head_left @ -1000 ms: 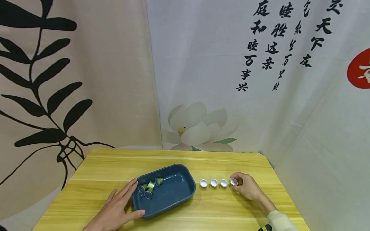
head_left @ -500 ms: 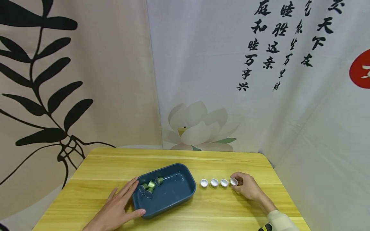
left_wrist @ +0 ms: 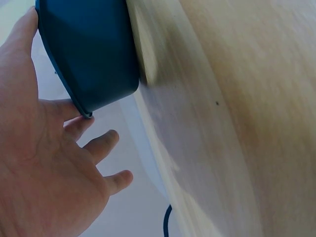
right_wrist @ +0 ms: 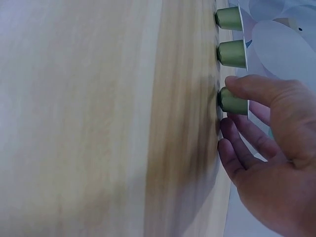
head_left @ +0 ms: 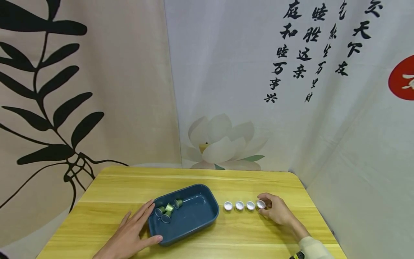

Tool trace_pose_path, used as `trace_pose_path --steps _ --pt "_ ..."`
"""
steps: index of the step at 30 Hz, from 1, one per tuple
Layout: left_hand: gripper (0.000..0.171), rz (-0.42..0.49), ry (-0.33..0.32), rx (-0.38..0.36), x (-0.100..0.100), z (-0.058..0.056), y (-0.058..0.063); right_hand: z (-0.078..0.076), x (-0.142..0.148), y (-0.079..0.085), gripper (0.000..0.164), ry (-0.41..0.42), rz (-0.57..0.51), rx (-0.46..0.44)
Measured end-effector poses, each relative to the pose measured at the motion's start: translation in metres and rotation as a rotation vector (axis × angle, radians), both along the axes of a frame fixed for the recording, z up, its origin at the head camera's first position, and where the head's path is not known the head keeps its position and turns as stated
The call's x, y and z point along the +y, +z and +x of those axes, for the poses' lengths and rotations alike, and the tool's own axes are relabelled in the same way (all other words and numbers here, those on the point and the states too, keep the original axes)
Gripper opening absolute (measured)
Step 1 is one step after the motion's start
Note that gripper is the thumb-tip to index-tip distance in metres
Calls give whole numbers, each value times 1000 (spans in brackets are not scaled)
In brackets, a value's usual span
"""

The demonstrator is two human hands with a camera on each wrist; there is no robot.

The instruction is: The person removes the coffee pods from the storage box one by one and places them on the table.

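We have four capsules lined up beside the blue tray [head_left: 207, 225]; four remain inside. Our right hand [head_left: 278, 210] pinches the fourth capsule [head_left: 261, 204] (rim up); our left hand [head_left: 129, 233] rests flat against the tray, fingers straight.

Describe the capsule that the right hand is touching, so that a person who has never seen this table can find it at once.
On the yellow wooden table, to the right of the blue tray, four small capsules stand in a straight row with their silver faces up. The one meant is the capsule at the right end of the row. Unlike its three neighbours, it is pinched by the fingertips of the right hand.
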State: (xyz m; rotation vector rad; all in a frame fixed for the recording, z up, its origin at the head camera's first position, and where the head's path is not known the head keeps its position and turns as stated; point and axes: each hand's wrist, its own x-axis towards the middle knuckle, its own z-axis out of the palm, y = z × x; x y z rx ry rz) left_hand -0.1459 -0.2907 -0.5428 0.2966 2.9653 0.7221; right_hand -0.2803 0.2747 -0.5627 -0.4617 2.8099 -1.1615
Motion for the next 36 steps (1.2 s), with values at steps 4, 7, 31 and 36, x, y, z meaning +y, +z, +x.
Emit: trace_pose_path --steps 4,7,31,36 --pt "118 -1 4 3 0 0 -1 1 -1 0 60 -1 -16 -2" --pt "118 -4 3 8 0 0 -1 2 -1 1 68 -5 -27 -8" --pt "118 13 4 -12 1 0 2 14 -4 23 78 -8 51 63" --pt "118 12 1 -8 1 0 1 15 -14 31 80 -3 64 111"
